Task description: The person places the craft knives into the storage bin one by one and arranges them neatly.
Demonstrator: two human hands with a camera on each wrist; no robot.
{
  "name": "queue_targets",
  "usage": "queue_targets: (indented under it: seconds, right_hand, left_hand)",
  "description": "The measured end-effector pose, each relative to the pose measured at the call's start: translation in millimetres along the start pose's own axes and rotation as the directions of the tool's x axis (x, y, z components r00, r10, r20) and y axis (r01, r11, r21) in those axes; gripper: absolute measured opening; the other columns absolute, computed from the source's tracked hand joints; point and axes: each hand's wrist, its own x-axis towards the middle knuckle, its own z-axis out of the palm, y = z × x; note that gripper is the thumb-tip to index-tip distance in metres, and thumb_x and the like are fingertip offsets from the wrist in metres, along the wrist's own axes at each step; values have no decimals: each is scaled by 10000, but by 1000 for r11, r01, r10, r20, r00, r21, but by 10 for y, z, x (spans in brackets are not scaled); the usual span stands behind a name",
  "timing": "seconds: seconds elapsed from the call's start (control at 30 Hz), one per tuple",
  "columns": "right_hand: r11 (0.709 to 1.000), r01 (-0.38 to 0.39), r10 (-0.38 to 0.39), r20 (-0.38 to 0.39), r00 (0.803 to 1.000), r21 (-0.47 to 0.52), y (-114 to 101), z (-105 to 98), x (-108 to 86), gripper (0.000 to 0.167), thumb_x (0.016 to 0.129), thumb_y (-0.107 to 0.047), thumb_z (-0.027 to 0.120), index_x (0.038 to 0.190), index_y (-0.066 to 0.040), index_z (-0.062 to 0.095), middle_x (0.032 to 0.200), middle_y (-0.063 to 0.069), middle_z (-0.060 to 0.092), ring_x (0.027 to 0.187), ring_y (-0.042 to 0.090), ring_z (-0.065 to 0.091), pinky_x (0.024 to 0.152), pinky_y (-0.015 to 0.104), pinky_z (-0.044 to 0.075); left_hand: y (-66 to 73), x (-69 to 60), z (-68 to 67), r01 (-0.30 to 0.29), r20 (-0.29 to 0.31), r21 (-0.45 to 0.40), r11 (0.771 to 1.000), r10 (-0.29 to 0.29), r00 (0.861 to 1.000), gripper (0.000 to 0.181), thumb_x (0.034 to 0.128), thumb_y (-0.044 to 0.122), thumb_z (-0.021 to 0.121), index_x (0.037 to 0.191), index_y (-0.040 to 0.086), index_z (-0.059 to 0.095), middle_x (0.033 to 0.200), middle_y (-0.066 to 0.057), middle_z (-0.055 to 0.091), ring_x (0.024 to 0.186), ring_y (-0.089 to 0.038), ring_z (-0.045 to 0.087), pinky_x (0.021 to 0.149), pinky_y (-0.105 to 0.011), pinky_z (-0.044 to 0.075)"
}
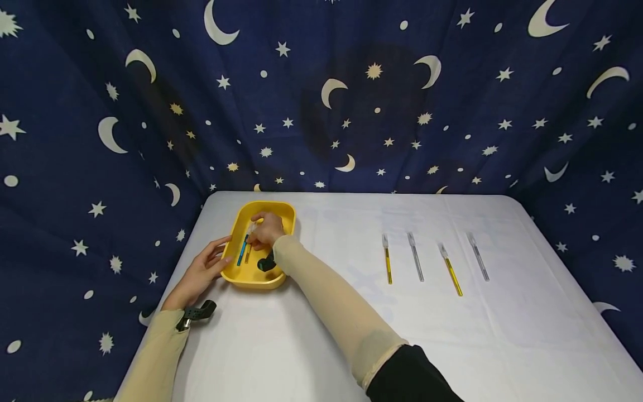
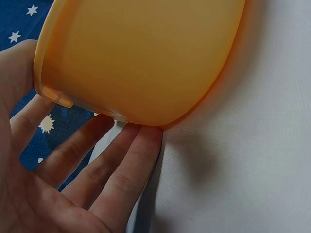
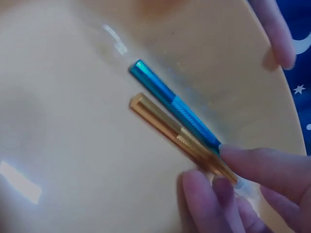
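Inside a yellow plastic tray (image 1: pixel 258 283), a blue craft knife (image 3: pixel 175 104) and a gold craft knife (image 3: pixel 167 121) lie side by side. My right hand (image 1: pixel 268 230) reaches into the tray and pinches the gold knife near its clear-capped end, between thumb and fingers. The thumb tip lies close against the blue knife. At the tray's near left corner, my left hand (image 1: pixel 203 271) holds the rim, thumb over the edge and fingers against the outer wall (image 2: pixel 141 63).
To the right on the white-covered table (image 1: pixel 331 346) lie several capped craft knives, spaced apart: a gold one (image 1: pixel 388 262), a silver one (image 1: pixel 416 259), another gold one (image 1: pixel 452 272) and another silver one (image 1: pixel 479 259). A dark blue star-and-moon curtain (image 1: pixel 296 106) hangs behind.
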Motion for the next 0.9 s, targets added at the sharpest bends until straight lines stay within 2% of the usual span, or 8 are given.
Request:
queue_targets:
  seconds: [0.23, 0.33, 0.47, 0.63, 0.9]
  right_hand:
    - [998, -16, 18, -28, 999, 58, 16, -44, -42, 597, 842, 99, 901, 1374, -114, 737, 715, 116, 701, 571, 232, 699, 584, 348, 619]
    - [998, -6, 9, -39, 999, 69, -12, -81, -110, 574, 867, 70, 894, 1385, -112, 727, 785, 141, 713, 645, 291, 741, 644, 394, 634]
    - [993, 59, -56, -31, 998, 102, -68, -166, -206, 569, 886, 49, 887, 1410, -72, 702, 904, 175, 717, 851, 392, 782, 757, 495, 647]
    - [974, 129, -131, 3, 991, 188, -139, -281, -304, 570, 902, 41, 874, 1430, -34, 673, 940, 142, 687, 1022, 450, 755, 842, 579, 630]
    - [953, 204, -217, 35, 976, 226, -225, -478, -401, 571, 909, 7, 883, 1442, -30, 682, 984, 144, 695, 1058, 504, 746, 859, 642, 612]
  left_hand:
    - [21, 12, 27, 7, 6, 19, 1000, -7, 1000, 665, 1147, 241, 623, 1729, 139, 317, 1689, -271, 368, 1516, -476, 425, 956, -235, 559]
    - [10, 27, 26, 8, 7, 23, 1000, -8, 1000, 663, 1148, 254, 623, 1727, 143, 321, 1702, -266, 353, 1529, -477, 409, 963, -230, 554]
    - [13, 35, 31, 4, 6, 15, 1000, -4, 1000, 663, 1150, 271, 619, 1726, 135, 320, 1706, -268, 342, 1538, -483, 389, 971, -223, 549]
    - [7, 26, 33, -3, -3, 32, 999, 3, 1000, 660, 1152, 280, 612, 1726, 136, 321, 1709, -272, 336, 1546, -490, 375, 983, -195, 521]
    - [-38, -9, 45, 13, -33, 15, 1000, -13, 999, 665, 1149, 288, 620, 1731, 154, 329, 1688, -277, 355, 1508, -482, 407, 918, -160, 540]
